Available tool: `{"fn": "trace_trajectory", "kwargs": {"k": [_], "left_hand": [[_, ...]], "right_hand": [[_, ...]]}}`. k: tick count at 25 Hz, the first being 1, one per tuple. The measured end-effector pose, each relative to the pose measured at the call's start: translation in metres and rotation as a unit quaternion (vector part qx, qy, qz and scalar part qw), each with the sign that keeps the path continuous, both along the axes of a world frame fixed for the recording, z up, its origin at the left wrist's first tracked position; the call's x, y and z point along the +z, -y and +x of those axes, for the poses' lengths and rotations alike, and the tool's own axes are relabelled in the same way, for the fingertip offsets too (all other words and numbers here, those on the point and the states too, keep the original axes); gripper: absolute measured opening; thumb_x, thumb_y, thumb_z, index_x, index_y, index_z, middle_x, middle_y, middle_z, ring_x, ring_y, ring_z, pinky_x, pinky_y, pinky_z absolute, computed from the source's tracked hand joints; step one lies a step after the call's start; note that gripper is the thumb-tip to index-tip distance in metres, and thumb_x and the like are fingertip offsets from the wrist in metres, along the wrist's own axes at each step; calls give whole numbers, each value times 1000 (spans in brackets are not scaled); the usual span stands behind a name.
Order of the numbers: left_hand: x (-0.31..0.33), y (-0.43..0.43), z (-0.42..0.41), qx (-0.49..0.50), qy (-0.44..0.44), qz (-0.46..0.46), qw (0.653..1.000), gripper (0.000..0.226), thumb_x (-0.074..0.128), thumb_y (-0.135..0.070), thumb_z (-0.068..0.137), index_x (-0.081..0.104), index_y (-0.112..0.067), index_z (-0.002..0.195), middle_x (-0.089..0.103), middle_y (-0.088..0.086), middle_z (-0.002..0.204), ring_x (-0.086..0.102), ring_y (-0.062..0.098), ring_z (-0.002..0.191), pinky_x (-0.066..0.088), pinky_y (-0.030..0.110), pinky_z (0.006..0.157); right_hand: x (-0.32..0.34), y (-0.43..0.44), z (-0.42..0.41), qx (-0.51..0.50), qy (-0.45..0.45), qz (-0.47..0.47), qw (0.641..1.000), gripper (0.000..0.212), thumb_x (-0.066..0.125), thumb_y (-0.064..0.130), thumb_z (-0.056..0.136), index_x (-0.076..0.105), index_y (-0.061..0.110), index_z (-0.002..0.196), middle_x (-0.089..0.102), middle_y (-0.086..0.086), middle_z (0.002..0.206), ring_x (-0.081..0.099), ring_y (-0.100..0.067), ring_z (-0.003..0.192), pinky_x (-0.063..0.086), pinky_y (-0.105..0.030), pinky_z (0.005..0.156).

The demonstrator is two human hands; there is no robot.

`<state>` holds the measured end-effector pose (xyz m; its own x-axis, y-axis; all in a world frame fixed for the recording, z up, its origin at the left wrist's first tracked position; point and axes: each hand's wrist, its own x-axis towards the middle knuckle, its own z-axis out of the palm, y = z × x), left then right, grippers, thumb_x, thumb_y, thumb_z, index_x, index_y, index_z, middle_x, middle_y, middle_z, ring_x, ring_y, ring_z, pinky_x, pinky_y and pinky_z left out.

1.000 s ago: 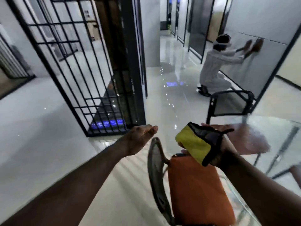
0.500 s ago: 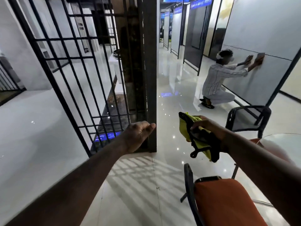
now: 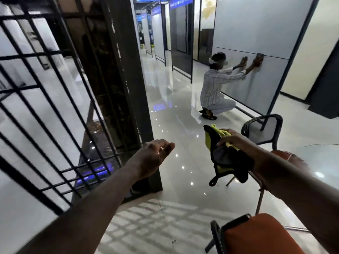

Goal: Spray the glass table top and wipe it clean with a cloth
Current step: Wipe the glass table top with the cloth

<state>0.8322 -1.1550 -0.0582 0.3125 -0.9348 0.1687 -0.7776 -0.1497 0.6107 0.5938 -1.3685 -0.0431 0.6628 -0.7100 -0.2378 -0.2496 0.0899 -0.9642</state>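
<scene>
Two hands showed, neither at the glass. The right hand [image 3: 233, 138] gripped the yellow-and-black cloth [image 3: 220, 158] at centre right, and the cloth drooped below the fingers, over the floor. The left hand [image 3: 154, 154] was at centre, empty, with its fingers loosely curled. The glass surface [image 3: 322, 162] was only a curved sliver at the right edge, apart from the cloth.

No spray bottle was in view, and I could not tell whether the glass was wet. Judged: spraying and wiping were both still to do.

A second earlier the glass filled the lower right, with the cloth hand close over its edge. The view had since swung left toward the black grille [image 3: 45, 110], and the orange chair [image 3: 256, 233] had slid to the bottom right corner.
</scene>
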Motion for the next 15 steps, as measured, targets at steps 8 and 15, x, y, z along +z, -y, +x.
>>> {"fn": "trace_trajectory", "kwargs": {"k": [8,15], "left_hand": [[-24,163,73,-119,-26,27,992,73,27,-92,84,67,-34,105,69,-12,106,62,7,100,51,34,92],[-31,310,97,-283,-16,35,958,55,37,-69,98,68,-24,103,67,-5,98,62,10,94,50,35,85]], "right_hand": [[-22,89,18,-137,-41,-11,990,87,92,24,42,69,15,125,69,-11,100,65,-25,94,49,-33,80],[-35,102,9,-318,46,53,946,69,82,11,61,65,10,128,66,-16,108,66,-32,101,49,-46,92]]}}
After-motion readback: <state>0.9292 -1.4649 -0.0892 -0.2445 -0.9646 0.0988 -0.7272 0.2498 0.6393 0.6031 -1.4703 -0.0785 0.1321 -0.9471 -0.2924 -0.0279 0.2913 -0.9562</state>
